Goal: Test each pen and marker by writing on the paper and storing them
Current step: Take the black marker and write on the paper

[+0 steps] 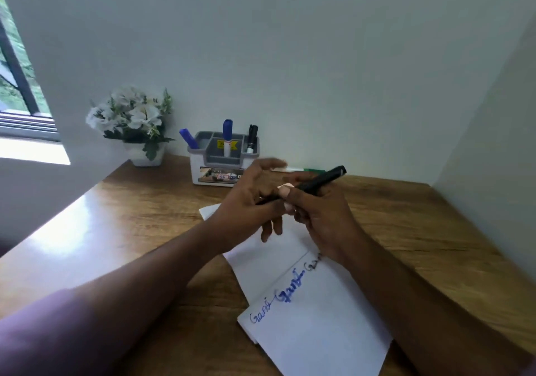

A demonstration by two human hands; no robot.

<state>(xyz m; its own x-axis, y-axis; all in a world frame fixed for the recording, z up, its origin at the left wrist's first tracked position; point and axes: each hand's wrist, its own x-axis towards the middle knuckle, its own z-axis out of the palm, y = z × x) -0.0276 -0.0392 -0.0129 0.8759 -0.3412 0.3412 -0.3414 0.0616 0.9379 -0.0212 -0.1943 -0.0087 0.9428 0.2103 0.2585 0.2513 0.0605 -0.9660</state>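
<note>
A black pen (319, 183) is held above the white paper (313, 326), gripped in my right hand (322, 216). My left hand (249, 201) meets the pen's near end, thumb and fingers around it, the other fingers spread loosely. The paper bears three handwritten samples, two in blue and one in black. A grey and white organiser (223, 161) stands at the back of the desk. It holds two blue-capped markers (227, 135) and a black pen (251, 138). A green-capped marker (301, 169) lies on the desk behind my hands.
A white pot of white flowers (133, 123) stands left of the organiser. The wooden desk (130, 230) sits in a corner with walls behind and to the right. A window (17, 85) is at the far left.
</note>
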